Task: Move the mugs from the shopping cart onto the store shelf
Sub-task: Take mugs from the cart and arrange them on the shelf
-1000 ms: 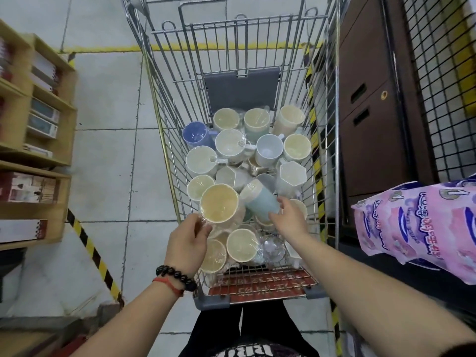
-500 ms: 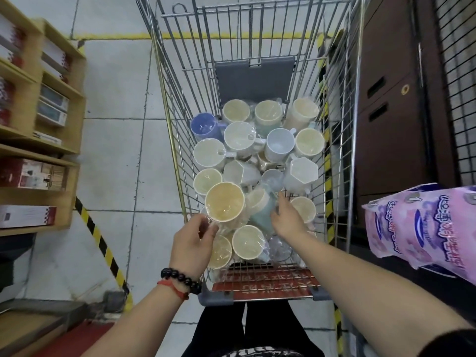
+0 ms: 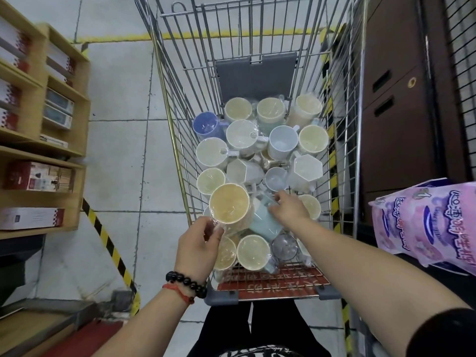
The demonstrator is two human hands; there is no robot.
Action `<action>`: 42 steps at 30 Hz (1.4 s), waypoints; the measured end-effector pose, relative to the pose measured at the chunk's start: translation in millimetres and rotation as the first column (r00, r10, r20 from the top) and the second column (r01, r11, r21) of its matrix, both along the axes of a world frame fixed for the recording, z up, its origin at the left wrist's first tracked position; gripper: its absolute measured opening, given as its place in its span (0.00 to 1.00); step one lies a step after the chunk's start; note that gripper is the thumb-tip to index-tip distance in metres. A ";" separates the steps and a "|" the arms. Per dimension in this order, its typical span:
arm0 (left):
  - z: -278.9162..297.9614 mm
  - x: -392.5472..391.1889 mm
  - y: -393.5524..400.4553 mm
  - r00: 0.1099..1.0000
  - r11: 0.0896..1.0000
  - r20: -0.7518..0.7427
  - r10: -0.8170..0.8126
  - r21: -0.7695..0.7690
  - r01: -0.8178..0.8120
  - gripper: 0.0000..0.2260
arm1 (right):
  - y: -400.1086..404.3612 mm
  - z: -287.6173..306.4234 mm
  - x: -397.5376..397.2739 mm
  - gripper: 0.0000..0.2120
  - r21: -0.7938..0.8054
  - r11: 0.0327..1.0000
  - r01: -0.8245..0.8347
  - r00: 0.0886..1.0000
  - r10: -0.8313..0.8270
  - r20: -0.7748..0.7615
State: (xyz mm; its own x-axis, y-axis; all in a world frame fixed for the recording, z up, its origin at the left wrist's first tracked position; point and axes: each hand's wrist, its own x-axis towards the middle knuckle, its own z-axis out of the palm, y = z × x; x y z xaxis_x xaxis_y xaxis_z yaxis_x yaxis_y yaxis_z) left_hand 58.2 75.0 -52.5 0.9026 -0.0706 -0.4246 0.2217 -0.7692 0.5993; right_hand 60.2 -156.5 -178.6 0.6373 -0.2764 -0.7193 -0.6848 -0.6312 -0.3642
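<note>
Mugs (image 3: pixel 260 150) wrapped in plastic fill the cart (image 3: pixel 180 140). Near its left wall, the left hand (image 3: pixel 198 246) grips a yellow mug (image 3: pixel 229 204) raised above the pile. Beside it, the right hand (image 3: pixel 288 210) curls its fingers on a tilted teal mug (image 3: pixel 265 222).

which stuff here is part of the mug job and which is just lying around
Job: cart; its mugs, including the yellow mug in the left hand and the teal mug under the right hand; wooden shelf.

Lying about: boxes on the shelf; pink pack; brown cabinet.
</note>
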 end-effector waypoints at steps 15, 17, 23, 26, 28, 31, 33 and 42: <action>8.6 9.8 -17.3 0.986 0.992 0.139 -0.093 -0.076 0.104 0.04 | -24.2 57.6 -51.7 0.06 -0.056 0.972 0.227 0.958 -0.212 0.194; 16.2 12.7 -24.8 0.980 0.984 0.163 -0.117 -0.114 0.136 0.05 | -23.6 80.0 -63.5 0.07 -0.018 0.930 0.367 0.892 -0.347 0.289; 52.7 22.4 -57.8 0.956 0.955 0.274 -0.104 -0.242 0.173 0.03 | -22.4 165.1 -95.1 0.07 0.221 0.743 0.631 0.554 -0.631 0.543; 85.3 19.9 -85.6 0.924 0.913 0.358 -0.133 -0.318 0.255 0.02 | -26.2 212.1 -117.9 0.08 0.300 0.650 0.698 0.356 -0.679 0.642; 111.3 14.1 -106.6 0.892 0.859 0.418 -0.172 -0.380 0.343 0.03 | -31.9 245.7 -135.0 0.08 0.316 0.604 0.732 0.240 -0.662 0.710; 151.4 -2.2 -139.7 0.844 0.778 0.486 -0.227 -0.431 0.457 0.02 | -41.6 291.0 -169.1 0.06 0.370 0.500 0.783 0.049 -0.643 0.765; 176.2 -16.7 -160.2 0.819 0.719 0.518 -0.247 -0.469 0.513 0.03 | -48.4 316.3 -193.9 0.05 0.392 0.451 0.802 -0.051 -0.603 0.796; 276.6 -118.4 -230.1 0.697 0.377 0.628 -0.345 -0.587 0.716 0.06 | -61.3 405.1 -323.7 0.05 0.535 0.298 0.791 -0.427 -0.357 0.831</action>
State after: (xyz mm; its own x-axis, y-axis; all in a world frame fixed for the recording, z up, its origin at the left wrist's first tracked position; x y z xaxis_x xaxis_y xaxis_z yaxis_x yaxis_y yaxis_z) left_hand -60.3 -155.1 224.1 0.5932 -0.7031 0.3920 -0.4167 0.1484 0.8968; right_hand -263.5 -217.7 226.5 -0.1756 -0.9468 0.2697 -0.0472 -0.2655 -0.9629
